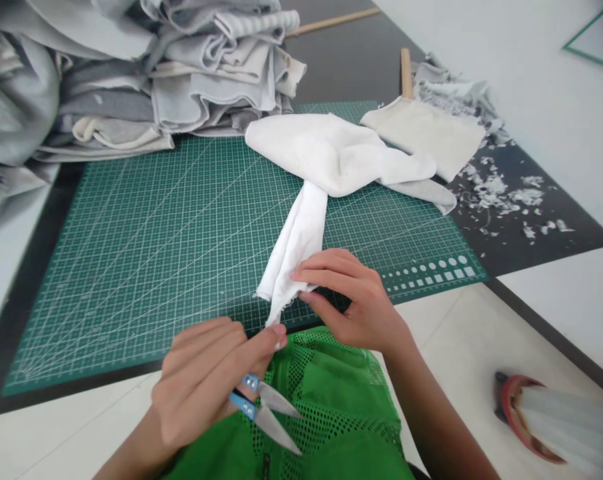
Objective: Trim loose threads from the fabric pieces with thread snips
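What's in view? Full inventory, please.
mat: 1, green, gridded, centre
white cloth: 1, white, on mat, near end at the hands
beige cloth: 1, beige, mat's far right corner
fabric pile: 1 heap, grey and cream, top left
scraps: many, pale grey, right of mat on dark surface
sticks: 2, wood, beyond mat
green mesh: 1, green, bottom centre, under hands
red-rimmed thing: 1, red, pale contents, bottom right; unclear what
snips: 1, blue grip, blades apart, in left hand
left hand: holds snips, fingertip at cloth tip
right hand: pinches white cloth's end
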Motion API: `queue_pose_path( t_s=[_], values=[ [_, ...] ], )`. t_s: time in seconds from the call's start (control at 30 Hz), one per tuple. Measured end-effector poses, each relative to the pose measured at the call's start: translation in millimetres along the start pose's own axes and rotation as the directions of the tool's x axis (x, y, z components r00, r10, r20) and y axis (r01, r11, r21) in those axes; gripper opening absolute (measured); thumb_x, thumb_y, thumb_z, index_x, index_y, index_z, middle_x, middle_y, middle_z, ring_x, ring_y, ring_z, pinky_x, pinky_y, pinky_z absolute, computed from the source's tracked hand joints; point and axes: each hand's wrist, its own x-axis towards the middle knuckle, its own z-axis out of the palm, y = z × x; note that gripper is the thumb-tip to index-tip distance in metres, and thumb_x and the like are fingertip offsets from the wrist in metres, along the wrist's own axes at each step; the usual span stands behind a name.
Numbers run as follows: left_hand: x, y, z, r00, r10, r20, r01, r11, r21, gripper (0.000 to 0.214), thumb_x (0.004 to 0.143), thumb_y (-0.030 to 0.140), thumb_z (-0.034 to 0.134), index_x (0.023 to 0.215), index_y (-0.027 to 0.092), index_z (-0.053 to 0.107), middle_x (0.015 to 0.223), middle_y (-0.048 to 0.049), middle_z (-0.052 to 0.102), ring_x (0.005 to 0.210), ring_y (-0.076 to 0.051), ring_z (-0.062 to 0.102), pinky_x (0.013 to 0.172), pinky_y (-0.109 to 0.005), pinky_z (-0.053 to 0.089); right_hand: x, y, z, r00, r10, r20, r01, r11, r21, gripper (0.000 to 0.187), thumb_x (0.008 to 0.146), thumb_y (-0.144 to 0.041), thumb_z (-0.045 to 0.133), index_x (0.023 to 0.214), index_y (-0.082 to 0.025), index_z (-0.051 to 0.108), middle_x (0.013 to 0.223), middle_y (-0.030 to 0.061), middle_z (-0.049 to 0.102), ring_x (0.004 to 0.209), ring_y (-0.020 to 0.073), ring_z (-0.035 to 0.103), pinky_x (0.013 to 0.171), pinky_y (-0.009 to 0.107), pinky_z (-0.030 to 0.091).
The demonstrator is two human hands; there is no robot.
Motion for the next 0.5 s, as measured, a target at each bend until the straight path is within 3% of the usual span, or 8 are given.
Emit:
queue_pose_path(
  t_s=[0.07, 0.2, 0.37, 0.5],
  values=[
    [0.2, 0.0, 3.8, 0.995, -0.054, -0.081, 0.057, 0.998, 0.036, 0.035, 0.081, -0.001, 0.073, 0.113, 0.010, 0.069, 0.069, 0.0010, 0.064, 0.053, -0.010, 0.057, 0.052, -0.027, 0.048, 0.6, -3.0, 3.5, 1.000, 0.002, -0.006, -0.002, 1.000, 0.026, 0.024, 0.093, -0.015, 0.062, 0.117, -0.021, 0.067, 0.111, 0.0057, 0.072, 0.104, 0.0196, 0.065, 0.094, 0.040, 0.053],
    [1.5, 1.2, 10.2, 0.979, -0.140, -0.149, 0.165, 0.972, 0.170, 0.033, 0.085, 0.011, 0.074, 0.117, 0.014, 0.066, 0.057, 0.0064, 0.059, 0.046, -0.009, 0.057, 0.053, -0.022, 0.054, 2.7, -4.4, 14.2, 0.998, -0.053, -0.026, 0.053, 0.999, 0.000, 0.016, 0.094, -0.015, 0.062, 0.107, -0.022, 0.070, 0.099, 0.0037, 0.072, 0.093, 0.0176, 0.065, 0.087, 0.037, 0.053],
    [-3.8, -1.6, 11.6, 0.984, -0.151, -0.092, 0.173, 0.934, 0.312, 0.022, 0.089, 0.013, 0.060, 0.109, 0.013, 0.070, 0.079, -0.0051, 0.074, 0.063, -0.016, 0.069, 0.061, -0.027, 0.056, 2.8, -2.5, 19.2, 0.996, -0.060, -0.060, 0.061, 0.998, 0.008, 0.016, 0.095, -0.012, 0.061, 0.105, -0.020, 0.070, 0.099, 0.0039, 0.073, 0.092, 0.0166, 0.065, 0.085, 0.036, 0.053],
    [-8.6, -3.4, 9.6, 0.992, -0.099, -0.076, 0.116, 0.953, 0.280, 0.027, 0.090, 0.010, 0.063, 0.116, 0.010, 0.071, 0.068, -0.0022, 0.064, 0.058, -0.013, 0.060, 0.058, -0.027, 0.049, 1.7, -1.3, 17.7, 0.996, -0.076, -0.035, 0.076, 0.997, -0.001, 0.019, 0.096, -0.008, 0.060, 0.109, -0.018, 0.069, 0.103, 0.0040, 0.074, 0.095, 0.0172, 0.066, 0.086, 0.037, 0.053]
  ],
)
